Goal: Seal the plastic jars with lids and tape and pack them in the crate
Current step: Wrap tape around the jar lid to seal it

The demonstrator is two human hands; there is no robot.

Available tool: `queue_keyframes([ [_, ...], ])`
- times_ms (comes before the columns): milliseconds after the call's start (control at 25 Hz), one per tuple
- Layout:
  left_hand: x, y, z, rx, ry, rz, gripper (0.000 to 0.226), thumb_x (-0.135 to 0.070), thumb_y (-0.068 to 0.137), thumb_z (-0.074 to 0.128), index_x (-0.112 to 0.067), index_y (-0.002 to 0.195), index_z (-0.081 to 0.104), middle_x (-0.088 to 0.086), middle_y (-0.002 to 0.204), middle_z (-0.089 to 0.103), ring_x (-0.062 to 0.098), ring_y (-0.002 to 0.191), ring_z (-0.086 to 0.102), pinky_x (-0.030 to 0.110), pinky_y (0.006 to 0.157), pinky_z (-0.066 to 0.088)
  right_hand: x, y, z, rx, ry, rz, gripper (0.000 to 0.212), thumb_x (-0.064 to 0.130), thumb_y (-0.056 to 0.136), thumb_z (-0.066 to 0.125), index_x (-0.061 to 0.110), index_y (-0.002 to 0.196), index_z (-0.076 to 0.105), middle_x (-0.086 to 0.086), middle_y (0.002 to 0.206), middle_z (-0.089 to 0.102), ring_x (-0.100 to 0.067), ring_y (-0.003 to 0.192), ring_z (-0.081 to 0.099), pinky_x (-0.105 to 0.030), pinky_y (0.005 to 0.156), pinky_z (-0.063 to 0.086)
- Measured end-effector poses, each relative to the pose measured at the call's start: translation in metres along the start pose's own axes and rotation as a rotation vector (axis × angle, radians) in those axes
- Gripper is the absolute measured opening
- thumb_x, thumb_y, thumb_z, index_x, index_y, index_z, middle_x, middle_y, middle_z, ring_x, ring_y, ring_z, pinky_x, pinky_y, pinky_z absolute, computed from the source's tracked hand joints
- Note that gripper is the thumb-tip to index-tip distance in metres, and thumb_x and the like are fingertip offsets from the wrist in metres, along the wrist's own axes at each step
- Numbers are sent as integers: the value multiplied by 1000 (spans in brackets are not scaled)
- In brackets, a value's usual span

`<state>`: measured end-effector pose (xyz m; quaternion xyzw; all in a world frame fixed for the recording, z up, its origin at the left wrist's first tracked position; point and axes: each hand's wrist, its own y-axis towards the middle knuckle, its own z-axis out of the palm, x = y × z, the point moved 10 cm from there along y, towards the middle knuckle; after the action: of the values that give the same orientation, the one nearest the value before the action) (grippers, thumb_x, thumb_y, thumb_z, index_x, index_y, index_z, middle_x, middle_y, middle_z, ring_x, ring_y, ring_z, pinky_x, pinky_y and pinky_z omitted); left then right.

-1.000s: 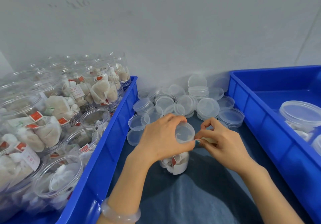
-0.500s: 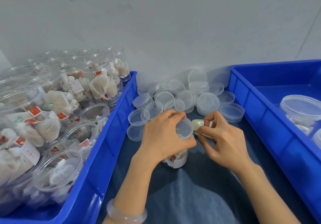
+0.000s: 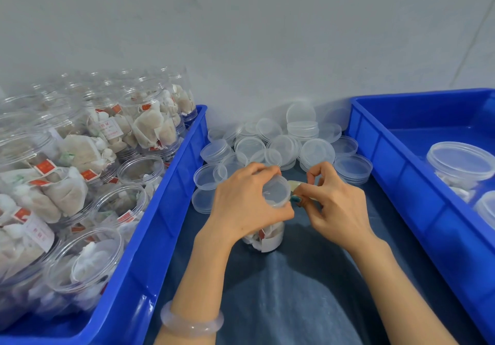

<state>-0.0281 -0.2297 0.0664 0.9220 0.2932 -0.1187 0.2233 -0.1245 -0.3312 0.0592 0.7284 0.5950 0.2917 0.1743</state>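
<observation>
A clear plastic jar (image 3: 267, 236) of tea bags stands upright on blue fabric between two crates. A clear lid (image 3: 277, 192) sits on top of it. My left hand (image 3: 246, 205) wraps around the jar's top and lid. My right hand (image 3: 334, 208) is just right of the lid, its thumb and fingers pinching a pale strip of tape (image 3: 296, 185) that reaches the lid's rim. The blue crate (image 3: 396, 173) on the right holds lidded jars (image 3: 460, 165).
A blue crate (image 3: 171, 197) on the left is packed with several open jars of tea bags (image 3: 112, 205). A pile of loose clear lids (image 3: 284, 143) lies against the grey wall behind my hands. A pale bangle (image 3: 191, 323) circles my left wrist.
My right hand has risen beside the lid, and the pale tape strip has come into view at the rim. My left hand keeps its grip on the jar's top.
</observation>
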Motion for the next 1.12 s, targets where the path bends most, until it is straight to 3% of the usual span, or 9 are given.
queue_keyframes([
  [160,7,1,-3,9,-4,-14,71,-65,60,55,-42,128,53,-25,127,50,0,111,49,22,76,36,4,7,3,-15,-6,-21,7,18,77,70,24,77,68,1,96,53,-21,52,51,-20,44,26],
  [360,14,2,-3,33,-11,-26,67,-65,61,52,-42,124,53,-25,123,51,2,109,50,24,73,37,6,15,7,-23,-3,-28,19,9,72,75,25,78,67,1,93,50,-21,51,47,-22,42,27],
  [600,21,1,-2,33,-11,-36,70,-68,59,50,-41,124,52,-25,123,51,2,108,50,23,72,35,4,22,10,-7,3,-18,16,11,74,72,26,79,69,0,91,49,-21,56,47,-19,44,24],
  [760,21,2,-5,38,-12,-53,65,-61,66,61,-41,128,52,-24,126,50,3,111,50,23,74,35,12,24,20,31,-38,-55,14,13,76,70,26,80,70,-1,91,50,-21,58,48,-21,47,23],
  [800,19,-1,-6,38,-17,-43,64,-61,66,62,-42,127,52,-25,126,50,1,110,49,21,73,35,5,24,22,41,-54,-26,14,12,77,70,25,82,70,-2,93,50,-22,61,50,-23,47,27],
  [920,8,-19,-4,55,-76,28,64,-65,57,57,-49,119,49,-33,123,46,-7,105,46,12,71,33,-57,43,-15,-67,-81,288,12,21,87,62,25,93,72,-4,106,51,-28,80,58,-31,58,38],
  [960,11,-25,-4,60,-99,13,65,-66,57,56,-51,119,48,-35,123,44,-9,105,45,13,73,35,-63,54,-36,-170,-30,284,13,29,90,61,26,94,73,-1,103,50,-24,79,56,-28,56,35],
  [1040,14,-23,-6,47,-105,2,66,-68,59,55,-53,122,45,-35,125,43,-9,105,44,20,76,40,-36,76,-69,-315,6,61,20,43,91,58,31,90,74,9,91,43,-10,70,42,-20,50,25],
  [1120,15,-21,-8,60,-87,-5,69,-72,61,57,-53,126,43,-36,128,42,-10,110,42,22,77,39,-4,77,-69,-309,11,-70,21,44,91,58,34,94,76,12,85,37,-7,67,34,-16,49,20],
])
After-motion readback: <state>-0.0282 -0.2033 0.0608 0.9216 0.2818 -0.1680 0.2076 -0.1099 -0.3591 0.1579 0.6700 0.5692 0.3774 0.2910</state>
